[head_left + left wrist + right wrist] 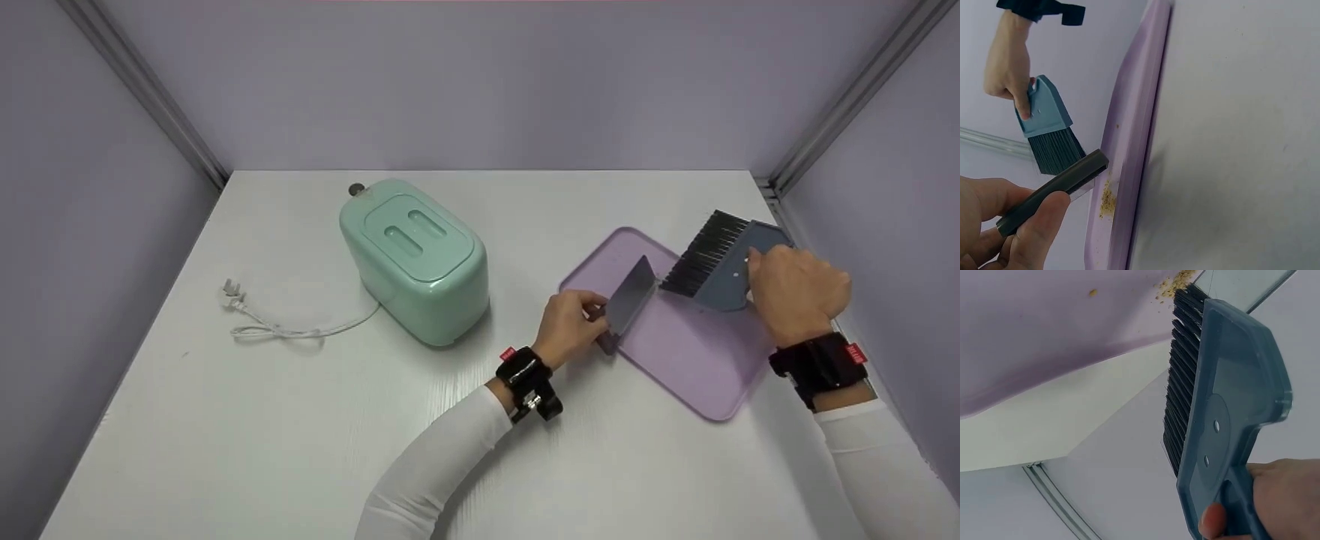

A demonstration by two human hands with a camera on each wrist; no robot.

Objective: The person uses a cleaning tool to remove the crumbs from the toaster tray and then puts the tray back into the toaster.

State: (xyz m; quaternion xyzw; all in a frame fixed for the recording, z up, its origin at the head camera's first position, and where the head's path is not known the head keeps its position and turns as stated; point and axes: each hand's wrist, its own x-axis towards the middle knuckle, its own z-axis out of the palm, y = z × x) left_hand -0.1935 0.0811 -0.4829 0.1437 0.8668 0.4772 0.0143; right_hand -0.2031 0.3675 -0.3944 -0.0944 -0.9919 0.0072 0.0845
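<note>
My left hand (571, 328) pinches the dark bar handle (1053, 192) of a flat grey scraper (630, 296), its blade standing over the left side of a lilac tray (694, 356). With my right hand (799, 289) I grip a blue hand brush (726, 277) with dark bristles (1183, 377). The brush is tilted above the tray, its lower bristle corner close to the scraper's edge; whether they touch cannot be told. Yellowish crumbs (1107, 201) lie on the tray near the scraper in the left wrist view, and a stray crumb (1093, 292) shows in the right wrist view.
A mint-green toaster (420, 262) stands left of the tray, slots hidden or covered. Its white cord (300, 331) and plug (232, 295) lie on the white table (300, 450). Pale walls (480, 82) enclose the back and sides.
</note>
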